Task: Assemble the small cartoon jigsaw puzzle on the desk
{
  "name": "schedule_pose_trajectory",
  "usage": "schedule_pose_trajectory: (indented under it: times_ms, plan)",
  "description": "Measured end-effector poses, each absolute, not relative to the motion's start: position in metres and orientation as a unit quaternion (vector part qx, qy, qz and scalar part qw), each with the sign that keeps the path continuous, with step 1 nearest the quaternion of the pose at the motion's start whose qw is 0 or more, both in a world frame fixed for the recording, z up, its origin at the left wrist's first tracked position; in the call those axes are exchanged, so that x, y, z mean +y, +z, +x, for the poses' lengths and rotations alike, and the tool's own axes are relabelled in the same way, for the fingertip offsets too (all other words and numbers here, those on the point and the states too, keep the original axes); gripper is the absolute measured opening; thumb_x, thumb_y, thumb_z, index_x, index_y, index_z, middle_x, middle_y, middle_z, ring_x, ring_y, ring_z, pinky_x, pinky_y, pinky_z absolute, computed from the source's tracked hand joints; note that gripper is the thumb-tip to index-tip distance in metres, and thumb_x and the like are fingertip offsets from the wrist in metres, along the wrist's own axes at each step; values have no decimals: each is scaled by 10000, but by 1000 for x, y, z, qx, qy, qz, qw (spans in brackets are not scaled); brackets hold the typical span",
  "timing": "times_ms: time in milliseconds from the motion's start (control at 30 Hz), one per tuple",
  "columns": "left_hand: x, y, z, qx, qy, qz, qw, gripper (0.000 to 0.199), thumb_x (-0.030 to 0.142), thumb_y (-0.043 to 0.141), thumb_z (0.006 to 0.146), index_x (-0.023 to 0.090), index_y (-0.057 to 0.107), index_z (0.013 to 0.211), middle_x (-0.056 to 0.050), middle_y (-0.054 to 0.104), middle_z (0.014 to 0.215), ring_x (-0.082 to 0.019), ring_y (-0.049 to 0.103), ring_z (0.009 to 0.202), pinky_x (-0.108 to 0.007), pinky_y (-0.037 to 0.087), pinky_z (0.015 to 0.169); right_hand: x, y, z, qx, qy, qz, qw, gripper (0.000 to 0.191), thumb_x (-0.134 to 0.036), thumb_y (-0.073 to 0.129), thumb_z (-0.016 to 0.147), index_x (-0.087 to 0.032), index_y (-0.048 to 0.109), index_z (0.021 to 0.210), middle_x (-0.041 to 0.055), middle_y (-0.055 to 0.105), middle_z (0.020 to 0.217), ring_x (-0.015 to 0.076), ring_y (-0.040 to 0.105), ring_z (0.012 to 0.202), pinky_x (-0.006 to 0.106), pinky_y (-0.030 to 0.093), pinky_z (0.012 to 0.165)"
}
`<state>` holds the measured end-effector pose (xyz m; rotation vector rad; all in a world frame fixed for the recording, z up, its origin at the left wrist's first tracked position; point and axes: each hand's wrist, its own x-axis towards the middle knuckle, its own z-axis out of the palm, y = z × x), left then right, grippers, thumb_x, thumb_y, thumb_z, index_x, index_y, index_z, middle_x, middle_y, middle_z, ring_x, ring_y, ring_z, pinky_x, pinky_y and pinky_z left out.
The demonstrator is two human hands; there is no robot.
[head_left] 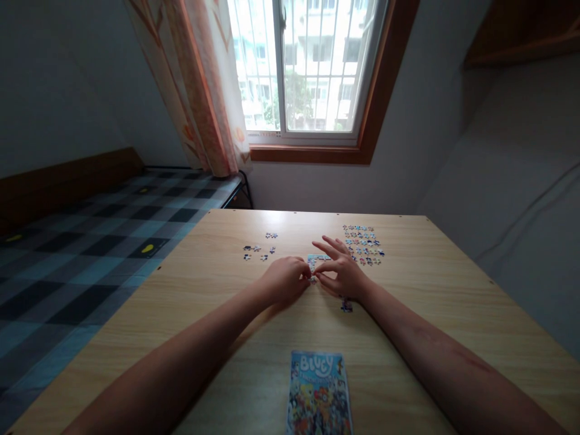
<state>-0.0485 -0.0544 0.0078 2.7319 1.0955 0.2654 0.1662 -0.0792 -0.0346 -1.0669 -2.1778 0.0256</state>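
A partly joined jigsaw puzzle (pixel 312 260) lies near the middle of the table, its joined pieces forming a corner with a top and a left edge. At the lower end of that left edge is a small jigsaw piece (pixel 313 280). My left hand (pixel 286 279) is closed, its fingertips pinching at this piece from the left. From the right, the thumb and index finger of my right hand (pixel 345 273) meet on the same spot, while the other fingers are spread upward. A few joined dark pieces (pixel 347 306) lie just below my right wrist. Fingers partly cover the puzzle.
Loose pieces (pixel 365 244) are laid in rows at the right, and several more (pixel 256 249) sit at the left. A "Bluey" picture sheet (pixel 319 393) lies at the near side of the wooden table (pixel 217 241). A checked bed (pixel 104 241) adjoins on the left.
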Motion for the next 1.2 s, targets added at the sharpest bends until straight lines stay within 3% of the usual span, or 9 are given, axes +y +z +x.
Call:
schedule_pose_trajectory:
  times_ms: [333,467,633,800,933,1067,1200]
  plan:
    - [-60,15,-46,376,50,924,56,189,246,626,858,250,814,864,-55,769,890,-226,696,780,-313,497,698,-79,-35,165,-843,-2,-400,360,92,-254,717,819,-301,796,816,17,535,1494,313,371,1477,629,271,1178]
    - [-58,17,-47,370,68,922,90,141,276,675,848,259,812,875,-38,772,886,-210,689,771,-304,492,723,-79,-34,167,-838,-16,-398,372,96,-271,706,838,-298,795,810,25,565,1462,311,403,1455,611,309,1166]
    - [-46,18,-52,395,112,897,165,116,263,691,850,253,804,871,-19,769,835,-177,675,732,-279,487,722,-77,-34,168,-806,-42,-414,422,114,-243,677,853,-268,780,810,39,620,1389,288,448,1416,554,354,1171]
    - [-42,5,-56,398,178,889,141,141,274,647,879,226,778,891,-29,747,855,-168,647,733,-288,492,722,-75,-31,171,-747,-66,-454,481,127,-244,646,878,-239,751,808,58,686,1246,270,511,1338,524,400,1149]
    - [-46,-5,-56,392,194,893,109,225,336,616,903,231,749,1051,-44,729,1016,-171,659,765,-311,520,751,-74,-30,174,-712,-58,-486,503,134,-266,633,892,-238,747,829,59,697,1200,263,524,1309,522,404,1155]
    - [-49,-9,-56,366,177,911,66,429,460,609,911,245,663,1279,-84,656,1287,-243,680,991,-381,543,877,-72,-30,176,-694,-52,-505,510,145,-286,625,901,-242,745,831,59,704,1168,269,541,1284,533,412,1151]
    - [-48,-10,-56,365,155,917,51,511,503,589,920,228,608,1350,-100,596,1396,-282,658,1110,-411,545,932,-72,-29,176,-681,-53,-511,521,157,-290,617,906,-242,742,826,66,702,1145,269,551,1262,529,422,1146]
